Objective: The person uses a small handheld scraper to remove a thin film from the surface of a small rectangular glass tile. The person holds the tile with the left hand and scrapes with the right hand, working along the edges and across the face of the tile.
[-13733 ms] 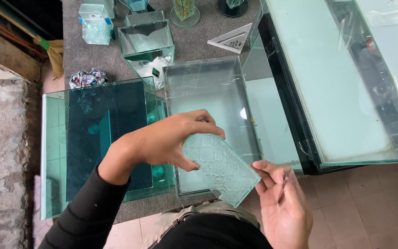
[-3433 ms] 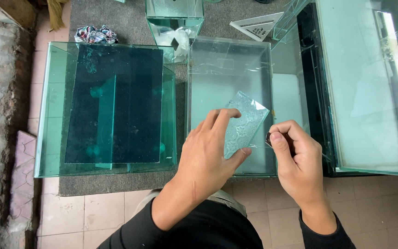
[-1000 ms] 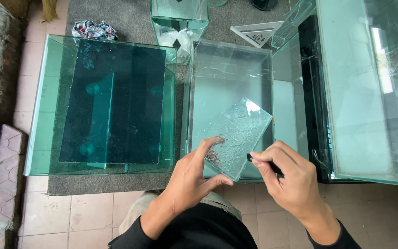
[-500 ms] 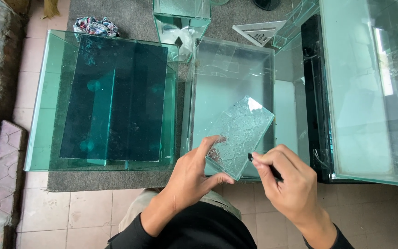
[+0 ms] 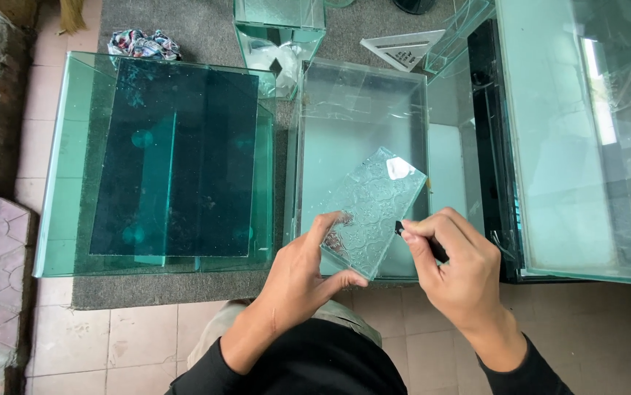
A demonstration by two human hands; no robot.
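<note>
The glass piece is a flat rectangle you can see through, with a bumpy swirly pattern all over it and one bright shiny spot near its top corner. It is tilted, with one corner pointing up and away from the person. It is held up in the air over the middle glass tank, near the tank's front edge. The left hand grips the glass piece at its bottom end, with the thumb under the low edge and a finger on top of the bumpy face. The right hand is closed tight around a thin black tool, and the tip of the tool touches the right edge of the glass piece. The middle glass tank is a clear box with straight, smooth walls and a pale bottom. To its left sits a bigger glass tank with greenish walls and a dark flat sheet inside. Both tanks stand on a grey, rough mat. A crumpled cloth with many colours lies on the mat behind the bigger tank. The floor near the person is made of smooth pale square tiles.
</note>
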